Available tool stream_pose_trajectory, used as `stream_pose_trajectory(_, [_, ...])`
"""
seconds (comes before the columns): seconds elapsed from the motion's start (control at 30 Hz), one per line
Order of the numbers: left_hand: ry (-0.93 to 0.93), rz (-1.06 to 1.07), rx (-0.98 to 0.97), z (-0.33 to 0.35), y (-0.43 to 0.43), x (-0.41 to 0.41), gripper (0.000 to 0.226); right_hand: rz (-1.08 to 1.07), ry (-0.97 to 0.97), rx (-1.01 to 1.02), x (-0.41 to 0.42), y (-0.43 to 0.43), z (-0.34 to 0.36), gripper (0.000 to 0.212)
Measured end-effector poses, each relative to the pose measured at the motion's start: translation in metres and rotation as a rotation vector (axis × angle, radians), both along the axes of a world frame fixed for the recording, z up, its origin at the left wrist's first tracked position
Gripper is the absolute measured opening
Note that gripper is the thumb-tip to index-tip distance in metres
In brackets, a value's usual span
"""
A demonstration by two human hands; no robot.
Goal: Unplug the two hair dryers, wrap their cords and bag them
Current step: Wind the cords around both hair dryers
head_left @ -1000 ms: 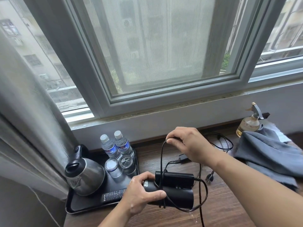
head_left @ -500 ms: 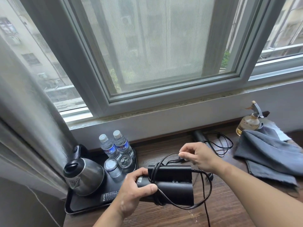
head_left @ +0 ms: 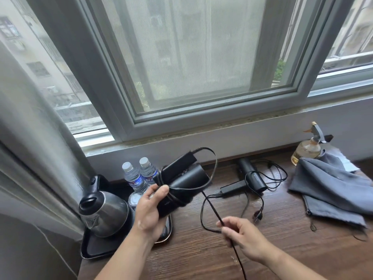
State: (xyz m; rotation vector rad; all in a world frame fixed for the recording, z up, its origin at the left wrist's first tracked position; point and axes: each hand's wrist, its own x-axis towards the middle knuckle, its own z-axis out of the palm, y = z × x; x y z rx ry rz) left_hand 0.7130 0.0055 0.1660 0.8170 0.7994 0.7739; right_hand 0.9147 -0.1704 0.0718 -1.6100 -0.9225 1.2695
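Curtain [head_left: 30, 138] fabric hangs down the far left, and at its foot we see a steel kettle [head_left: 104, 211] on a black tray [head_left: 94, 253], two water bottles [head_left: 133, 176] standing at one o'clock from the kettle. Our left hand [head_left: 150, 211] is over the tray's right end, fingers and thumb curled round the first hair dryer [head_left: 181, 184], held tilted above the bench [head_left: 282, 255] with its barrel toward one o'clock; turns of its cord [head_left: 172, 197] lie under the thumb. From there the cord runs taut toward five o'clock to our right hand [head_left: 244, 237], which pinches it between thumb and fingers, then goes off the lower edge. The second hair dryer [head_left: 252, 176] lies on the bench at twelve o'clock from the right hand, close under the wall, its own lead [head_left: 285, 175] in loose loops around it and its plug [head_left: 257, 216] at one o'clock from that hand. Further right a grey cloth bag [head_left: 331, 190] lies crumpled, with a spray bottle [head_left: 306, 148] standing at eleven o'clock from it. The bench is dark wood; above it run a pale sill [head_left: 222, 128] and a sliding window [head_left: 201, 67] with a mesh screen.
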Motion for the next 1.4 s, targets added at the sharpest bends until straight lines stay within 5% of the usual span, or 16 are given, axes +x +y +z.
stream_pose_trajectory(0.23, [0.098,0.228,0.035,-0.008,0.025,-0.008,0.051,0.188,-0.276,-0.035,-0.017,-0.025,0.014,0.029])
stream_pose_trajectory(0.33, [0.163,0.292,0.085,-0.01,0.029,-0.009,0.048,0.29,-0.44,0.008,-0.023,-0.028,0.029,0.021])
stream_pose_trajectory(0.53, [0.476,0.249,0.23,-0.027,0.028,-0.019,0.054,0.462,-0.718,0.337,-0.028,-0.022,0.065,0.031])
stream_pose_trajectory(0.63, [0.597,0.184,0.345,-0.028,0.018,-0.019,0.039,0.452,-0.841,0.464,-0.029,-0.016,0.087,0.022])
stream_pose_trajectory(1.03, [0.764,-0.104,0.551,-0.028,-0.006,-0.019,0.034,0.389,-0.941,0.46,-0.01,0.015,0.15,0.021])
stream_pose_trajectory(1.4, [0.667,-0.397,0.653,-0.011,-0.026,-0.015,0.047,0.288,-0.907,0.506,0.013,0.062,0.162,0.016])
